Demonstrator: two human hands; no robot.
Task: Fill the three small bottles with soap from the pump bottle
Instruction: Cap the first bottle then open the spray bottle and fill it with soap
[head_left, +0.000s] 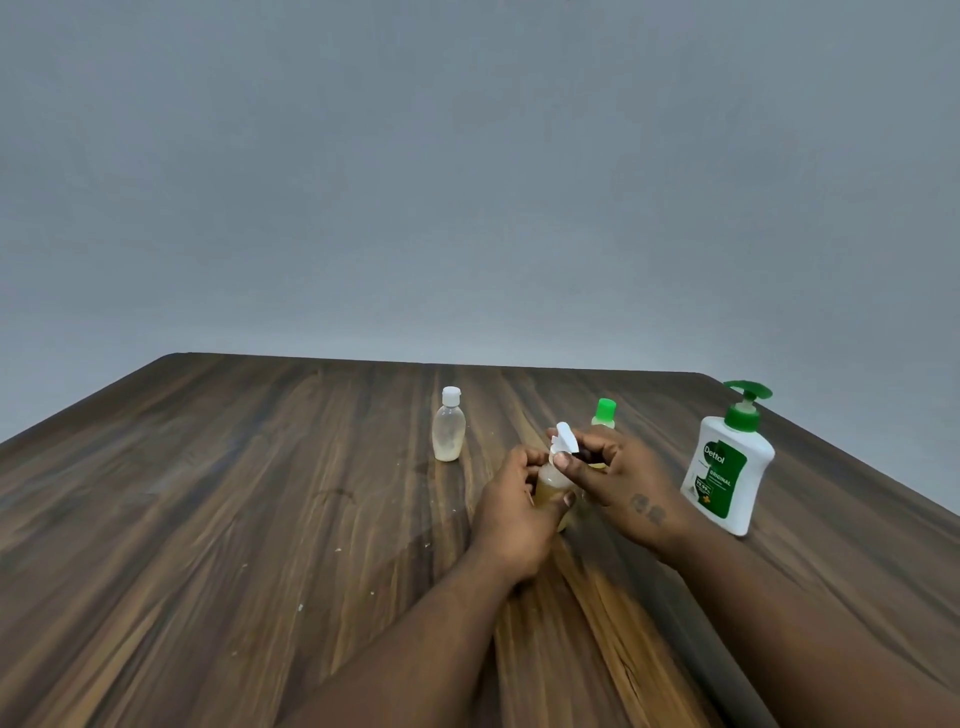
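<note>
On the surface (208, 519), the left hand (514, 514) has its grip curled round a small amber-filled bottle (550, 486). The right hand (623, 483) pinches its white cap (565, 441) in a narrow grip. From the hands, a white-capped bottle (448, 431) stands at ten o'clock, a green-capped bottle (604, 413) just behind at one o'clock, and the pump bottle (727, 473) at three o'clock.

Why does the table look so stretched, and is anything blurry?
Head view: the wide-angle lens splays the table edges and leans the pump bottle; head view goes soft on the held small bottle and its white cap; light flat, shadows faint.
</note>
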